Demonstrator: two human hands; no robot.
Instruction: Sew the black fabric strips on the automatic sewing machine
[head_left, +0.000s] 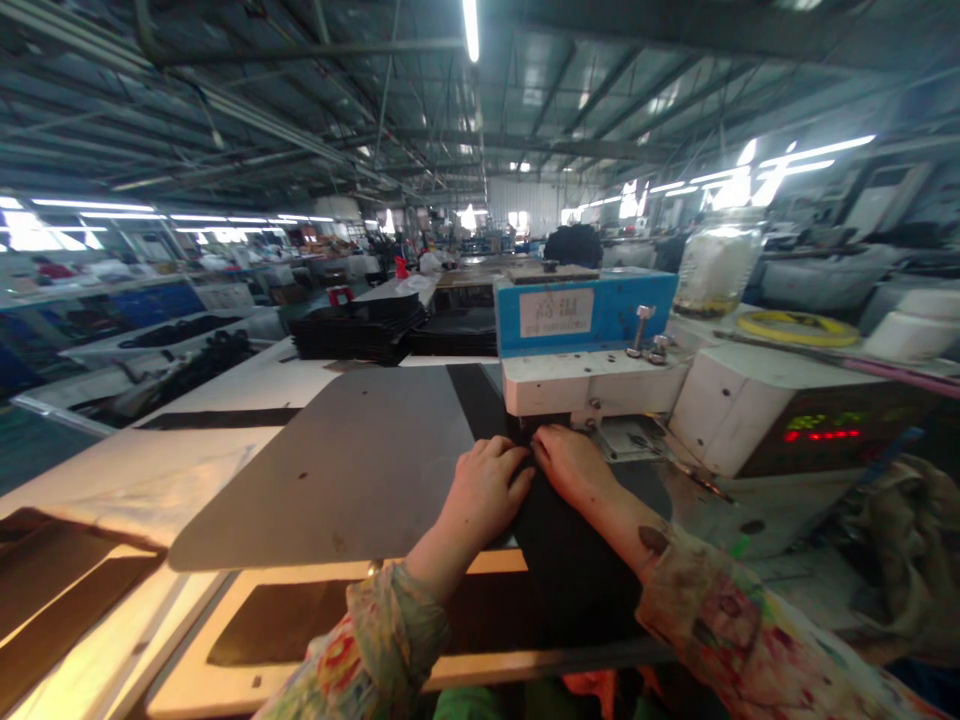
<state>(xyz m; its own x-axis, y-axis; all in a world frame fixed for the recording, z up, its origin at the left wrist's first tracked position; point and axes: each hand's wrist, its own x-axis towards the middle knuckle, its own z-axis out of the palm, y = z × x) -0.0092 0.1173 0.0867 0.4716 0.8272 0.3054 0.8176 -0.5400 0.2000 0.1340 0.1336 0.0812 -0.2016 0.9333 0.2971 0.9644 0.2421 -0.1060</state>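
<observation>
My left hand (484,490) & right hand (574,465) press flat, fingers closed, pinning black fabric strip (570,560) square under blue-topped machine head (585,345) on grey work plate (337,470).

Pretty dim hall, ceiling tube lights (470,28) blowing out, windows glaring, edges warped and smeary, background soft.

1. The black fabric strip (559,540) lay flat on the grey work plate (337,470), running from the near table edge away toward the machine head (585,350).
2. Its far end sat under the white underside of the machine head, where both hands pressed on it.
3. It looked dark, matte and smooth, with straight edges; its near end hung over the table's front edge.
</observation>
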